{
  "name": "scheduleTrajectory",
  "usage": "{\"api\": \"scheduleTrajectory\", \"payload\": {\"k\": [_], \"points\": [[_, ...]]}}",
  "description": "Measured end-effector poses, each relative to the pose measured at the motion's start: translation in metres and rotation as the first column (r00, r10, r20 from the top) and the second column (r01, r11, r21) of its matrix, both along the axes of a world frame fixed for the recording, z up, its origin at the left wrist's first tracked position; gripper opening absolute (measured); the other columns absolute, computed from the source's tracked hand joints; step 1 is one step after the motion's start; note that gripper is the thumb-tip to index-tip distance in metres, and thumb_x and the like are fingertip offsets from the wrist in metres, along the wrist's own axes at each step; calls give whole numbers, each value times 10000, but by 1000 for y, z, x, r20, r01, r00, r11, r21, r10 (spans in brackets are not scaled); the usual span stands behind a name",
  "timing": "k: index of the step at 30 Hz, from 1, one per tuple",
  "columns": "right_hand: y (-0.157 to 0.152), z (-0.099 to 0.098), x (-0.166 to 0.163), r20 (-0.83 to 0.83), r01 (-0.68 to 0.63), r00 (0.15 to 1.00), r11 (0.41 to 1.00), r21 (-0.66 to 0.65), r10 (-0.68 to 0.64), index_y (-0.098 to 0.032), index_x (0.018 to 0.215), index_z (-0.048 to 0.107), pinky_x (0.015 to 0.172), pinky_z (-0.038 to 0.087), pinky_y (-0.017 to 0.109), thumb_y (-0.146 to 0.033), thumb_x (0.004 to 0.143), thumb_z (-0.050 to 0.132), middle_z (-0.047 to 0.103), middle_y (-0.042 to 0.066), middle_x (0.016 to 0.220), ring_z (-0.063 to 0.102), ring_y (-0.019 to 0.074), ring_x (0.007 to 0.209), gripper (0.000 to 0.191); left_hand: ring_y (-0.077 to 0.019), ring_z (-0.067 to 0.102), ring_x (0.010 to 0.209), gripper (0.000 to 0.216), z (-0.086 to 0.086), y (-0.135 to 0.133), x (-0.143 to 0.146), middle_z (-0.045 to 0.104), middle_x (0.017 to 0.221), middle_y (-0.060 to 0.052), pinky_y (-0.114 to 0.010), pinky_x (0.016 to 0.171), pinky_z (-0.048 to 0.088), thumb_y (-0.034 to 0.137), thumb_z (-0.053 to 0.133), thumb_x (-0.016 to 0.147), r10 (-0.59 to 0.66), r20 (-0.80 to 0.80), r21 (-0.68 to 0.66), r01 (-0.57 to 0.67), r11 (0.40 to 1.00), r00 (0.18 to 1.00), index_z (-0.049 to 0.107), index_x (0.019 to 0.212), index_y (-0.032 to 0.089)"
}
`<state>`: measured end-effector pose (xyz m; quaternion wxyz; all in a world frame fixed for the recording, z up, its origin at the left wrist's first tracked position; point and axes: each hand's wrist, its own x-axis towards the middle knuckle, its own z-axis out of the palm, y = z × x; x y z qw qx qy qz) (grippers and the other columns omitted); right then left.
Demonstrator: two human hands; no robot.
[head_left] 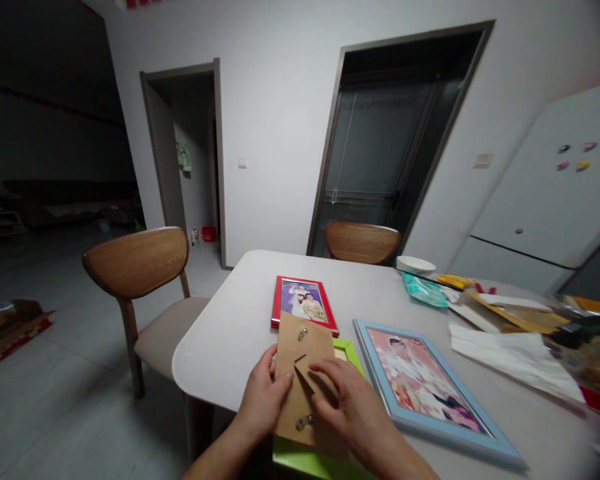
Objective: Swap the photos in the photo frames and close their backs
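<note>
A brown picture-frame backing board (pixel 307 390) is tilted up near the table's front edge, over a green picture frame (pixel 300 457) that it partly hides. It bears two metal hangers and a short slit. My left hand (pixel 264 392) grips its left edge, thumb on the face and fingers behind. My right hand (pixel 350 403) is curled over the right half, its thumb and fingers at a slightly raised stand flap (pixel 306 381); part of the flap is hidden. Beyond the board lies a red picture frame (pixel 276 303) with a photo. To the right rests a larger blue picture frame (pixel 460 437).
The white table (pixel 220 340) has a rounded left corner. A white bowl (pixel 416 265), a teal packet (pixel 424 290), white paper (pixel 515 357) and other clutter crowd its right side. Wooden chairs stand at the left (pixel 140 263) and far side (pixel 363 241).
</note>
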<state>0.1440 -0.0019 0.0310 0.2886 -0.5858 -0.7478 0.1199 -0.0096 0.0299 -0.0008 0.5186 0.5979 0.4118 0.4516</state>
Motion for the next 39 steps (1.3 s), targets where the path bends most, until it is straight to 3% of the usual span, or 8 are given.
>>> {"api": "scheduleTrajectory", "payload": {"k": [4,10,15,19,22,26,30,39], "points": [[0,4,2,-46,-36,998,998,53,38,-212,1012,526,834,388,353,-339,719,462,548,76,1052,494,206,958,326,-220,588,845,380,3,8,-22,628,945,-78,-308,714,463,354,526,681,12,211,-145,19,989,977,482,984,129],[3,-31,55,174,252,956,965,-74,-237,-160,1039,532,817,384,369,-316,717,433,583,124,1009,529,242,933,371,-213,625,686,391,-10,17,-85,662,807,-52,-294,595,481,353,562,652,139,153,-243,-99,965,978,493,965,130],[4,-36,56,344,333,899,933,-135,-271,-86,1157,436,759,395,353,-247,692,427,565,174,1031,543,263,913,492,-212,615,733,448,-13,27,-105,655,827,-41,-282,625,469,311,542,671,260,-218,-104,-287,952,941,459,1073,132],[10,-32,50,330,329,909,924,-193,-254,-65,1169,401,701,403,326,-168,655,412,604,174,950,576,252,837,524,-239,542,943,531,-11,32,-104,595,990,-90,-324,794,406,263,517,677,370,-603,201,-314,928,707,385,1172,122],[14,-31,54,278,353,912,921,-162,-301,-60,1170,385,681,397,319,-147,621,406,617,168,909,582,246,797,555,-241,411,1100,521,-12,29,-96,481,1158,-124,-344,932,297,224,509,658,443,-665,381,-236,894,601,408,1152,94],[13,-22,63,14,425,901,877,-225,-433,-79,1188,338,613,406,301,-214,635,385,624,92,747,585,207,660,572,-205,367,1139,494,-6,4,-59,428,1220,-92,-326,974,270,210,473,687,302,-600,356,-91,930,741,397,1169,131],[4,-1,57,-496,194,731,840,-507,-468,-143,1272,194,497,427,271,-298,680,348,629,38,706,583,168,526,631,-242,271,1200,614,7,-30,0,324,1311,-94,-360,1013,220,295,576,650,19,-600,268,179,947,800,370,1208,143],[-12,31,31,-771,77,500,906,-415,-396,-224,1267,257,632,457,275,-297,600,526,631,36,950,610,183,694,723,-292,313,1176,637,29,-42,45,350,1285,-161,-461,965,273,438,569,674,-11,-513,551,339,762,858,384,1184,104]]}}
